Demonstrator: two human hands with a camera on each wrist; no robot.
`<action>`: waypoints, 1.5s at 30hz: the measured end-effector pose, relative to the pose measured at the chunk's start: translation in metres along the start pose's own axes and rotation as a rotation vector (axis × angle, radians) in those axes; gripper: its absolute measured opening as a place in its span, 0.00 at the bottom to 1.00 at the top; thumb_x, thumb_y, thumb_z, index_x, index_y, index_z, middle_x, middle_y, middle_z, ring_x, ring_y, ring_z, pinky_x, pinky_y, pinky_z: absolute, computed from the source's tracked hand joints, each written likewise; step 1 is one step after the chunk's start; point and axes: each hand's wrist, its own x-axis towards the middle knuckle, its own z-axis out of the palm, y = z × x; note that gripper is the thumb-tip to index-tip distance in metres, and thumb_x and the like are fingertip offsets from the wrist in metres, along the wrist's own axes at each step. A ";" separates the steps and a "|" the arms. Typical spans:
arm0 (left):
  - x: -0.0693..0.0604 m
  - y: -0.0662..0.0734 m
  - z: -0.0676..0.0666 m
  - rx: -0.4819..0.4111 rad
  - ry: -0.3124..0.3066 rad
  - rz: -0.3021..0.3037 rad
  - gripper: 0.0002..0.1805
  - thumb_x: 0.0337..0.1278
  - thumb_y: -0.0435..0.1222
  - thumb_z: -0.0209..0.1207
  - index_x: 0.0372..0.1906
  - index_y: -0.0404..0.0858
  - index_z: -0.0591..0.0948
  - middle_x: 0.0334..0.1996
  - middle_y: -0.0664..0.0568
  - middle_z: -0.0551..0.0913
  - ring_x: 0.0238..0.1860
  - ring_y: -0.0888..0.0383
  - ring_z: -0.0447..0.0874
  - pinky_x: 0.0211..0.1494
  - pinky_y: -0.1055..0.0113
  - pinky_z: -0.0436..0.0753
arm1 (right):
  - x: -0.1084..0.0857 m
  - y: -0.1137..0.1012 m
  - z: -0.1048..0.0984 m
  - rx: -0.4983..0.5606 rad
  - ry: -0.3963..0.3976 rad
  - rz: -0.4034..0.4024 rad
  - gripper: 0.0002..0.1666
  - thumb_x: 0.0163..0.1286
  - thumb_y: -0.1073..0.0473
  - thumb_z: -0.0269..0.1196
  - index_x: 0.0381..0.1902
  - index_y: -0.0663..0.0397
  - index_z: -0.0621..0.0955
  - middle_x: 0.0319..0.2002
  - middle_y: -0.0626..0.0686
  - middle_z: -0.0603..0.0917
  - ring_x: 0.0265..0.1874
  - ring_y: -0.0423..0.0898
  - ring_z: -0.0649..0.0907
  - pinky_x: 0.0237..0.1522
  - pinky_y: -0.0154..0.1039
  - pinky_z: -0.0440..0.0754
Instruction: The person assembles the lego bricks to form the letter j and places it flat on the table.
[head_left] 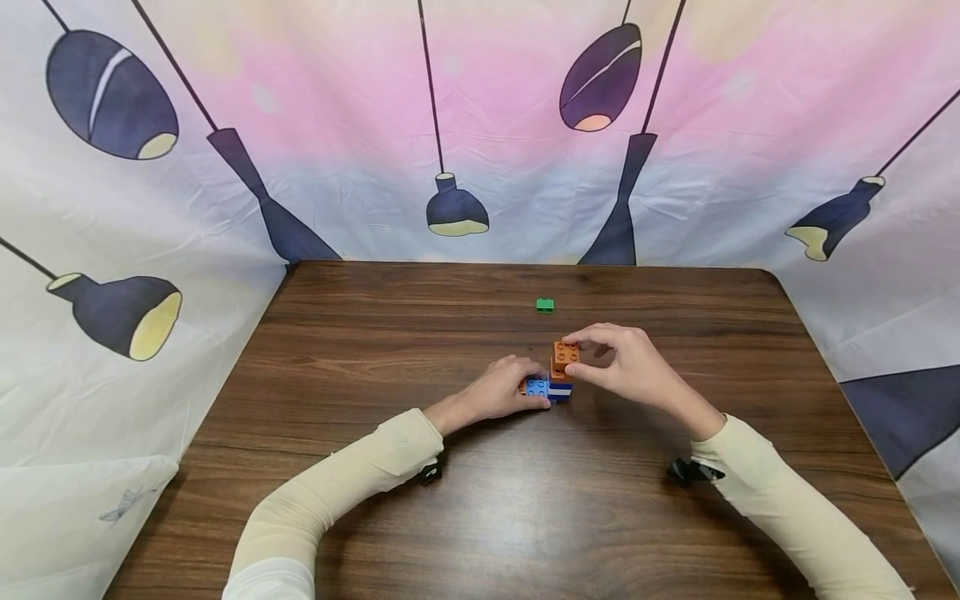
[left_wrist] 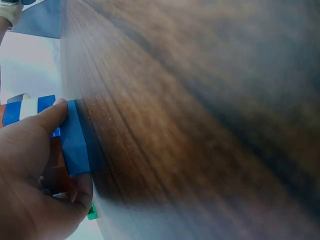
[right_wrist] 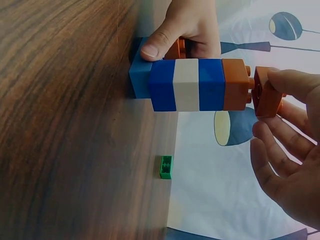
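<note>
A block tower stands at mid-table: a light blue brick at the base, then a dark blue brick, a white brick, another dark blue one and an orange brick. My left hand grips the base, its thumb on the near side. Beside the tower, a second orange brick sits on the base, partly hidden by that hand. Between thumb and fingers my right hand pinches a loose orange brick just above the tower's top studs, with a narrow gap in the right wrist view.
A green brick lies by itself on the wooden table, behind the tower. A fabric backdrop printed with hanging lamps surrounds the table's back and sides.
</note>
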 end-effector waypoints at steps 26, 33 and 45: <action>-0.002 -0.002 -0.001 0.002 0.008 -0.006 0.24 0.61 0.49 0.70 0.56 0.39 0.84 0.48 0.51 0.87 0.45 0.58 0.81 0.47 0.65 0.78 | 0.003 -0.001 0.006 -0.032 -0.052 -0.038 0.21 0.63 0.54 0.75 0.53 0.52 0.88 0.46 0.49 0.88 0.42 0.50 0.86 0.40 0.44 0.85; -0.002 -0.002 0.000 0.000 0.018 -0.001 0.24 0.60 0.48 0.71 0.55 0.39 0.85 0.48 0.51 0.88 0.45 0.58 0.81 0.47 0.66 0.78 | 0.002 -0.001 0.007 -0.062 -0.046 -0.032 0.20 0.63 0.55 0.76 0.52 0.53 0.88 0.46 0.49 0.88 0.42 0.51 0.86 0.41 0.48 0.85; -0.001 -0.001 0.000 -0.005 0.011 0.007 0.23 0.61 0.48 0.71 0.56 0.39 0.84 0.48 0.51 0.88 0.45 0.58 0.81 0.48 0.65 0.78 | 0.000 -0.003 0.007 -0.121 -0.051 -0.033 0.19 0.61 0.57 0.77 0.50 0.54 0.88 0.43 0.49 0.88 0.38 0.47 0.85 0.39 0.46 0.85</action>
